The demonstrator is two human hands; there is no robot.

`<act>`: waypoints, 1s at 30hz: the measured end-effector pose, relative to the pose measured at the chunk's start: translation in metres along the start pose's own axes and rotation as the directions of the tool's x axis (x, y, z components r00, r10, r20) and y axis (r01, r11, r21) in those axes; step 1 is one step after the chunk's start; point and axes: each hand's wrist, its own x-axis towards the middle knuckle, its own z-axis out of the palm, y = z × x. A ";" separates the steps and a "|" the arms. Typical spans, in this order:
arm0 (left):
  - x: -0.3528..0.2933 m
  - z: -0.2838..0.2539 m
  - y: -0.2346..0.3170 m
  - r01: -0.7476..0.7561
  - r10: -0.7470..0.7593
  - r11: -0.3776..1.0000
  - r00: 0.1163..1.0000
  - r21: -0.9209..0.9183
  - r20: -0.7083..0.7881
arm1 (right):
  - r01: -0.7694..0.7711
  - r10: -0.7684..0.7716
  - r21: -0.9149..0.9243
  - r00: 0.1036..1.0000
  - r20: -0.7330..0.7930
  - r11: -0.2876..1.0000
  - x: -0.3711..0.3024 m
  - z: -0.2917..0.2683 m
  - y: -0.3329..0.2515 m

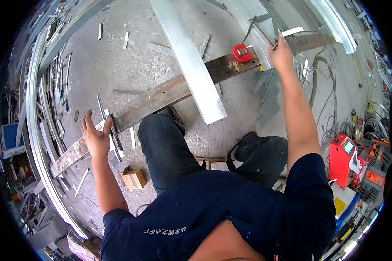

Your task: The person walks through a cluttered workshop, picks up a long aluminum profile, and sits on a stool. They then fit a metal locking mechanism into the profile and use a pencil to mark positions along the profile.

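Observation:
A long rusty steel bar (152, 102) runs slantwise in front of me, from lower left to upper right. My left hand (96, 135) is over its left part, fingers spread, the thumb against or just beside a dark rod-like tool (113, 135) with white end pieces. Farther right, my right hand (281, 55) is closed with the fingers pinched round a thin stick (274, 45), at the edge of a grey metal profile (253, 37). Left of that profile, a red tape measure (241, 53) rests on the bar. A pale metal channel (189, 61) lies across the bar's middle.
Long metal profiles (34, 95) and offcuts line the left side. A small cardboard box (133, 178) stands by my left leg. At right are a red machine with a screen (342, 158) and cables (315, 82) on the floor. Grey flat strips (269, 93) lie below the bar.

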 end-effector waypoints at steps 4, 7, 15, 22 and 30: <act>0.000 -0.004 0.010 -0.075 0.075 0.997 0.994 0.006 -0.077 | 0.054 -0.033 -0.169 0.991 0.127 0.984 0.003 -0.004 -0.003; 0.000 -0.008 0.021 -0.132 0.130 0.991 0.987 -0.009 -0.095 | 0.130 -0.005 -0.384 0.950 0.312 0.914 0.009 -0.012 -0.011; -0.003 -0.017 0.035 -0.237 0.229 0.969 0.967 -0.069 -0.110 | 0.068 -0.069 -0.075 0.998 -0.012 0.995 0.011 -0.033 0.026; -0.006 -0.028 0.059 -0.253 0.237 0.949 0.966 -0.187 -0.103 | -0.264 0.410 0.602 0.905 -0.116 0.753 -0.052 -0.126 -0.024; 0.026 -0.042 0.140 -0.451 0.372 0.775 0.892 -0.443 -0.257 | -0.144 0.213 0.869 0.976 0.045 0.473 -0.104 -0.178 -0.093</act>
